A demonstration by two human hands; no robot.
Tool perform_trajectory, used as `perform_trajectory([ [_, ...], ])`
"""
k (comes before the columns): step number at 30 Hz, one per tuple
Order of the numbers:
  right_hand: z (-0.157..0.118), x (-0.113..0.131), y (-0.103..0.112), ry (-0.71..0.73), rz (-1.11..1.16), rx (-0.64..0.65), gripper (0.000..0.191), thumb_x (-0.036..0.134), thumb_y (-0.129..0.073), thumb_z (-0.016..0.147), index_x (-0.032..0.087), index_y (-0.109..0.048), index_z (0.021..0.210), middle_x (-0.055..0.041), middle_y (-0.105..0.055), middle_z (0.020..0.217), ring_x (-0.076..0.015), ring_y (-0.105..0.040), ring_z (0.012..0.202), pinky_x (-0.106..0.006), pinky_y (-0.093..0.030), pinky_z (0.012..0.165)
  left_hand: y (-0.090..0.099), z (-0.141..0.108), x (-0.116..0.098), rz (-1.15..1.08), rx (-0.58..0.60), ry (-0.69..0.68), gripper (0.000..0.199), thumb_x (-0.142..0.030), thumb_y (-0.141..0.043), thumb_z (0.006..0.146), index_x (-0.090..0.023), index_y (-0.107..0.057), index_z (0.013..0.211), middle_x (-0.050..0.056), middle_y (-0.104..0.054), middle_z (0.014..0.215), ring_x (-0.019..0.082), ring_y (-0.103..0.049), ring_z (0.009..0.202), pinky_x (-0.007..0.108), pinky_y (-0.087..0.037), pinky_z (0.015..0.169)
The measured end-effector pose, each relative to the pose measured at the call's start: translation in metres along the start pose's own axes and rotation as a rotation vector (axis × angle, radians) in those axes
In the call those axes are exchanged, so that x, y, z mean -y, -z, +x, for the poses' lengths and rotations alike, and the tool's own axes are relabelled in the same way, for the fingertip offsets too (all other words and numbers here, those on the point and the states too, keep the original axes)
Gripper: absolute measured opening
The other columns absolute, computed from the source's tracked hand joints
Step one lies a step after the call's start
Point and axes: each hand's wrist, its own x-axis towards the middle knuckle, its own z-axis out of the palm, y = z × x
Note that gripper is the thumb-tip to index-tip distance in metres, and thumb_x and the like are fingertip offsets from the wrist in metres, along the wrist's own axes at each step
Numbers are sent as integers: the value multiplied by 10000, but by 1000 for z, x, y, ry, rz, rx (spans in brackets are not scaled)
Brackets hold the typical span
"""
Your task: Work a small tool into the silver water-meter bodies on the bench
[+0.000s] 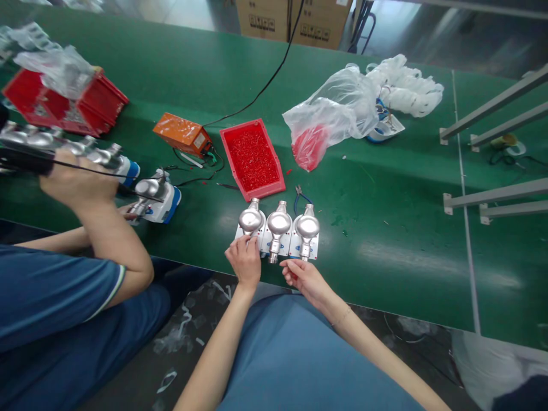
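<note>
Three silver valve-like units stand side by side at the bench's near edge: a left unit (251, 220), a middle unit (278, 224) and a right unit (307, 227). Each has a round metal body with pipe ends, on a white base with blue parts. My left hand (245, 261) is closed over the near end of the left unit, hiding its lower pipe. Just below the middle and right units is my right hand (306, 279), thumb and finger pinched together. A bit of red shows in its curled fingers, seemingly small red pieces.
Behind the units lie a red bin (280, 181) of small red parts and blue-handled pliers (302, 197). An orange box (182, 135) with cables and a plastic bag (334, 108) sit farther back. At left, a co-worker's hand (79, 180) holds a black tool near similar units.
</note>
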Motion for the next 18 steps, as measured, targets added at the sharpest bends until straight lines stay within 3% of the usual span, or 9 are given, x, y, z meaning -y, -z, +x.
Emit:
perform_trajectory([
  [5, 1, 0, 1, -7, -49, -21, 333, 414, -678, 710, 118, -658, 861, -13, -582, 708, -57, -475, 574, -226, -360, 588, 10, -5, -4, 45, -53, 63, 222, -292, -457, 856, -242, -630, 987, 101, -520, 1174, 298, -354, 1125, 451, -249, 906],
  [10, 2, 2, -3, -16, -78, 5, 326, 419, -671, 712, 119, -658, 839, -3, -566, 664, -60, -457, 555, -217, -328, 545, -6, 7, -12, 146, -11, 87, 224, -310, -450, 861, -252, -640, 965, 93, -540, 1082, 280, -366, 1057, 463, -230, 889],
  [18, -1, 2, -1, -12, -82, -18, 328, 421, -688, 688, 121, -659, 818, -6, -568, 656, -64, -451, 545, -228, -319, 531, -25, 18, -21, 195, 55, 97, 279, -282, -387, 876, -172, -643, 865, 116, -527, 904, 274, -387, 965, 459, -232, 851],
])
